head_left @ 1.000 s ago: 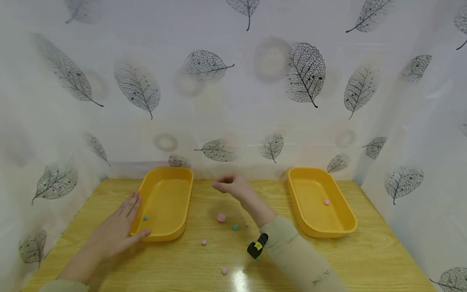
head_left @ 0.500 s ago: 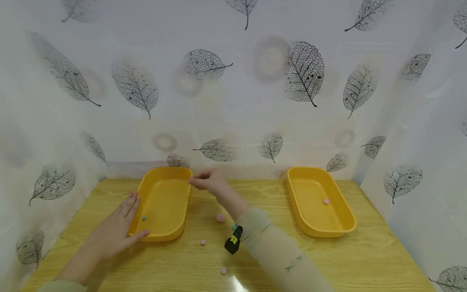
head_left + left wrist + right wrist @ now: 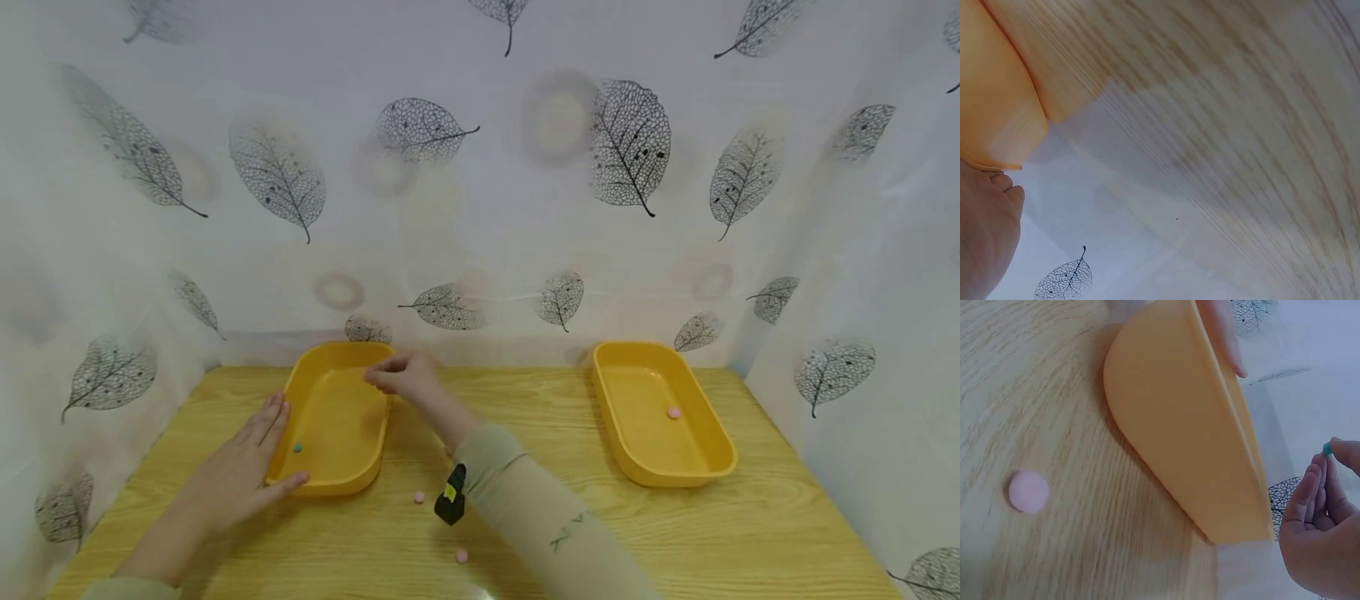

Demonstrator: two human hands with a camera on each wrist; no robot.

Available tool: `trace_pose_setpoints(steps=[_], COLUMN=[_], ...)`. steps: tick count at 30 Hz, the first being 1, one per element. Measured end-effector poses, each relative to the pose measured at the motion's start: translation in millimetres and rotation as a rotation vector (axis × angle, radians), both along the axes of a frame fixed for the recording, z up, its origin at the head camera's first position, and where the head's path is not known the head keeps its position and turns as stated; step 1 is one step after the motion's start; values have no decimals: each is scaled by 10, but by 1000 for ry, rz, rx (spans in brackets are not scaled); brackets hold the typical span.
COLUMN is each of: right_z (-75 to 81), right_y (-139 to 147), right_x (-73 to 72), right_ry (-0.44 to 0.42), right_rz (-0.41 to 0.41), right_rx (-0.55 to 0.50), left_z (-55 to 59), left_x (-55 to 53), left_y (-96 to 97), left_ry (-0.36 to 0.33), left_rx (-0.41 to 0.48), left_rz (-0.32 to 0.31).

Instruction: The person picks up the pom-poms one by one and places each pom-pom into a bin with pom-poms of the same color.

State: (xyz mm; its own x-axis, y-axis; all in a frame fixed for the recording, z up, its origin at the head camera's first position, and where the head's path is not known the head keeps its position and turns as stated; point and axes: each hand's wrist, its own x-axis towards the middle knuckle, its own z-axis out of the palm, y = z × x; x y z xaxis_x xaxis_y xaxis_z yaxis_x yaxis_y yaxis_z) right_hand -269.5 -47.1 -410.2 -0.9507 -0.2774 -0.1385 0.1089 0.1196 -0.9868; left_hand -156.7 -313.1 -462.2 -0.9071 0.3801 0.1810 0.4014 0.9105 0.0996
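My right hand (image 3: 408, 379) is over the right rim of the left yellow tray (image 3: 337, 412). Between thumb and index fingertip it pinches a small teal ball (image 3: 1327, 449), which shows in the right wrist view. Along the tray's left side lies my left hand (image 3: 232, 479), fingers extended against the outer wall and thumb at the near corner. Inside this tray, near its left wall, is another teal ball (image 3: 297, 447).
A second yellow tray (image 3: 641, 396) stands on the right with a pink ball (image 3: 673, 412) in it. On the wooden table (image 3: 540, 417) lie pink balls, one near the trays' front line (image 3: 419, 497) and one closer (image 3: 461, 556). A leaf-patterned curtain (image 3: 495, 208) surrounds the table.
My right hand has moved left from the middle of the table to over the left tray's rim, still pinching. My left hand has stayed at the tray.
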Motion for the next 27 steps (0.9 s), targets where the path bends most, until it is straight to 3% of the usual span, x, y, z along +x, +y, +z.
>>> trace_pose_setpoints(steps=[14, 27], right_z=[-127, -137], right_y=[-119, -130], right_x=[34, 31], right_ry=[108, 24], right_rz=[63, 15], right_rx=[60, 64], left_z=[12, 16], left_x=[-10, 2], left_y=[4, 9], left_ry=[-14, -29], left_rx=[-3, 7], left_rz=[7, 13])
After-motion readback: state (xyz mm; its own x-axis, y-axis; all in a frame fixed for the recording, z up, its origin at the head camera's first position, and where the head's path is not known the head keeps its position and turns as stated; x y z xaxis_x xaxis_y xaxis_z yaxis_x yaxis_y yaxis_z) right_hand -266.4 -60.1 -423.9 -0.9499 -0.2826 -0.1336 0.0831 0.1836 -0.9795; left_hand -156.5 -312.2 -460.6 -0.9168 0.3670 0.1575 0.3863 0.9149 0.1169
